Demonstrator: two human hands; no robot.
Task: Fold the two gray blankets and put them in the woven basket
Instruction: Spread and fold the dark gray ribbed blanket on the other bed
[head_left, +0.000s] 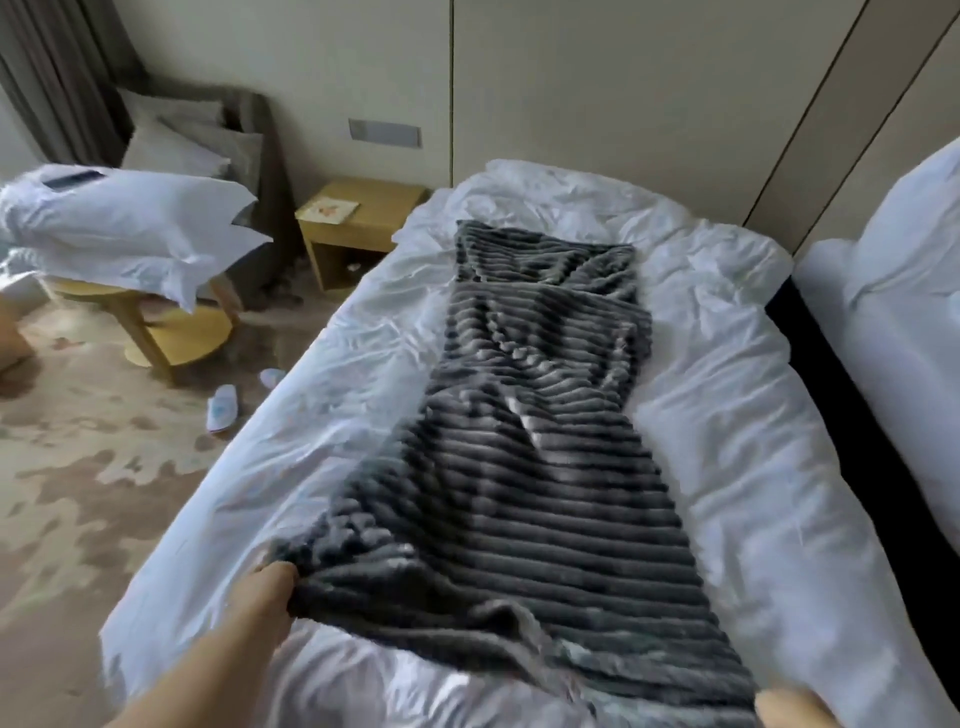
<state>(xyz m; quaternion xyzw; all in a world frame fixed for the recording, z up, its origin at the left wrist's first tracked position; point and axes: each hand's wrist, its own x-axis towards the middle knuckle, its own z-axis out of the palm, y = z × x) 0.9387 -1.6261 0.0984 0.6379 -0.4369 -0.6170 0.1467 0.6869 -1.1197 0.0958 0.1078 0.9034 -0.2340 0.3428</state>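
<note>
A gray ribbed blanket (540, 415) lies stretched lengthwise down the middle of a white bed (727, 426), narrow at the far end and wider toward me. My left hand (270, 592) pinches the blanket's near left corner. At the bottom right edge of the view, my right hand (795, 709) is only partly visible and seems to hold the near right corner. I see only one gray blanket. No woven basket is in view.
A second white bed (893, 322) stands to the right across a dark gap. Left of the bed are a wooden nightstand (358, 223), a round wooden table (171, 332) stacked with white pillows (130, 223), slippers (223, 408) on the carpet, and an armchair (208, 135).
</note>
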